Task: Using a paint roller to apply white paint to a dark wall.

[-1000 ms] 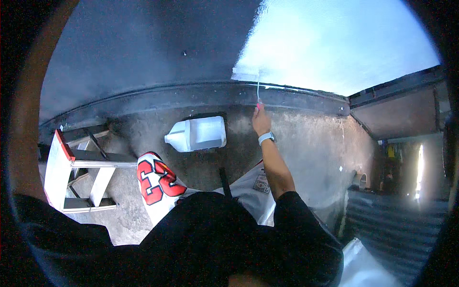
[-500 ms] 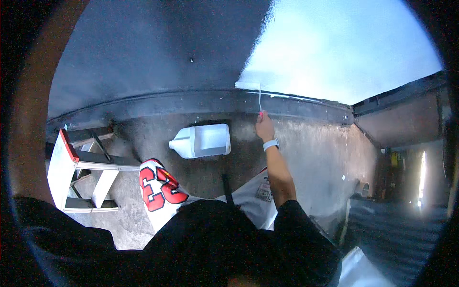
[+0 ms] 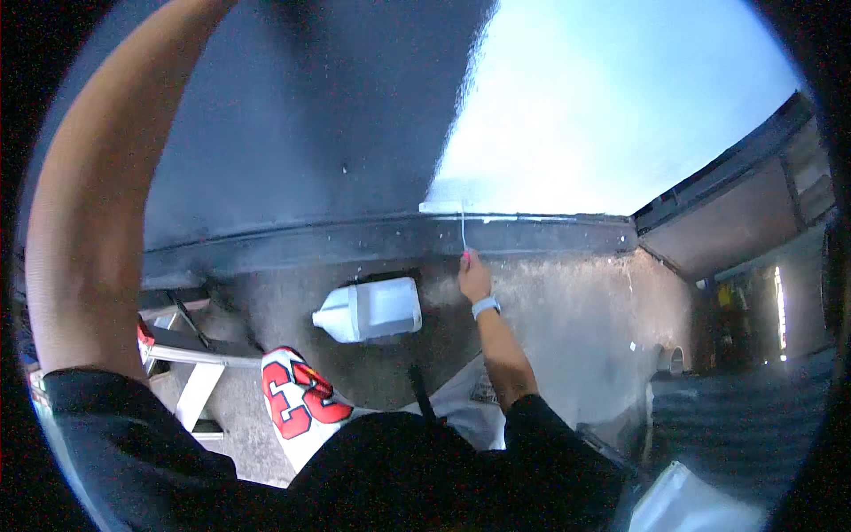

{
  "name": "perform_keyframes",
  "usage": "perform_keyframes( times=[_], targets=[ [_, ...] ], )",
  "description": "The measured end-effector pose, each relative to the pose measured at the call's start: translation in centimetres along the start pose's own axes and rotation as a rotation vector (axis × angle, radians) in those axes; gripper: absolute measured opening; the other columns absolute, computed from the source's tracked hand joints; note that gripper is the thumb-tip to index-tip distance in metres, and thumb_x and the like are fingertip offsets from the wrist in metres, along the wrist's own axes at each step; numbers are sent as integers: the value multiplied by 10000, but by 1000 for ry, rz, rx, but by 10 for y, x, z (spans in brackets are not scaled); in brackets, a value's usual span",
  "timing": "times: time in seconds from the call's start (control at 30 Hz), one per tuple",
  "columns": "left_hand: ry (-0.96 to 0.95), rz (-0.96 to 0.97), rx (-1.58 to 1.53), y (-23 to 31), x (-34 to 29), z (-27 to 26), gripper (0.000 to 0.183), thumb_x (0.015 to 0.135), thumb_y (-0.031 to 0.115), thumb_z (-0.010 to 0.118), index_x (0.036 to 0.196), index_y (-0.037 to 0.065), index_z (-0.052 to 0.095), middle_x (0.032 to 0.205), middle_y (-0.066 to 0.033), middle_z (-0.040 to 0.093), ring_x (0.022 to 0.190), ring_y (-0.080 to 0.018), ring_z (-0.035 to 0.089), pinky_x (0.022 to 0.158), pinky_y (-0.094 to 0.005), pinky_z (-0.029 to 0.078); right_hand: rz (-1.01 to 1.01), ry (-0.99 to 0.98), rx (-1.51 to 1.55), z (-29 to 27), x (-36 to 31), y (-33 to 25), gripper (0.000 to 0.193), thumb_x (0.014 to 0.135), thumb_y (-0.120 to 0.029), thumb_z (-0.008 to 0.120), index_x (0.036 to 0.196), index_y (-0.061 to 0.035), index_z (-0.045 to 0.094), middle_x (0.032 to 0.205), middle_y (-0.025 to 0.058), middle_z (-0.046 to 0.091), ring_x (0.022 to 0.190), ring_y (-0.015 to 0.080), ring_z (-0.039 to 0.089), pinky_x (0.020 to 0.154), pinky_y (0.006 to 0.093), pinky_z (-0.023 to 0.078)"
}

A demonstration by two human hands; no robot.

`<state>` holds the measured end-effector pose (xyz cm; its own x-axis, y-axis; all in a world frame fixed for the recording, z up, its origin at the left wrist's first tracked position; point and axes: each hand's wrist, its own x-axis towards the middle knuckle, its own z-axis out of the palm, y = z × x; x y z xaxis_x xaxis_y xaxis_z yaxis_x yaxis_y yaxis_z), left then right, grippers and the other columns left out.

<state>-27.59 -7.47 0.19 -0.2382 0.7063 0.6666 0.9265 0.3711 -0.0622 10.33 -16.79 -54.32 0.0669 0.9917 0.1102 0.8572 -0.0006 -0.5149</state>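
My right hand (image 3: 476,277) is closed around the handle of a small paint roller (image 3: 439,208). Its white sleeve rests against the lower edge of a wall (image 3: 310,115), where fresh white paint (image 3: 567,106) meets the dark, unpainted part. A pale band sits on my right wrist. My left forearm (image 3: 97,204) reaches up along the left side, and its hand lies beyond the top of the picture. Below the wall, a white plastic jug (image 3: 350,316) lies on its side on the floor, with a cut-out opening facing up.
A step ladder (image 3: 200,395) stands at the left, partly behind my left arm. A dark ledge (image 3: 355,239) runs along the wall's foot. At the right are a pipe end (image 3: 675,359), a corrugated dark sheet (image 3: 745,412) and a white object (image 3: 691,505).
The view has shifted, so the wall's foot and jug appear lower. My left forearm shows more fully. The roller remains at the wall's lower edge, slightly farther left in the picture.
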Motion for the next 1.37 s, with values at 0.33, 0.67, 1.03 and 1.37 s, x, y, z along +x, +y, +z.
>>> perform_keyframes(
  times=[0.33, 0.67, 1.03, 1.37],
  targets=[
    [-5, 5, -74, -6, 1, -9, 1316, 650, 416, 851, 1527, 174, -100, 1581, -192, -125, 1455, -407, -81, 1137, -560, 242, -67, 187, 211, -93, 4, -63, 368, 1004, -326, 412, 1296, -114, 483, 928, 223, 659, 821, 443, 632, 693, 512, 493],
    [-69, 17, -92, -8, -8, -23, 1276, 675, 431, 829, 1531, 146, -75, 1579, -201, -132, 1454, -406, -97, 1144, -551, 221, -249, 455, 276, -231, 46, -163, 397, 1007, -234, 421, 1365, -62, 426, 953, 258, 649, 861, 430, 649, 714, 462, 506],
    [45, 4, -111, -20, 2, -13, 1211, 716, 336, 819, 1528, 296, -79, 1607, -72, -95, 1470, -346, -42, 1107, -567, 311, -457, 751, 214, -373, 116, -276, 415, 1005, -256, 388, 1386, -92, 377, 931, 273, 661, 831, 482, 631, 715, 537, 500],
    [10, -14, -113, -31, -2, -23, 1207, 705, 322, 827, 1532, 295, -52, 1607, -72, -98, 1471, -342, -46, 1110, -562, 307, -487, 847, 52, -540, 188, -398, 495, 966, -299, 430, 1414, -124, 313, 1041, 261, 663, 925, 496, 623, 863, 535, 478]
  ],
)
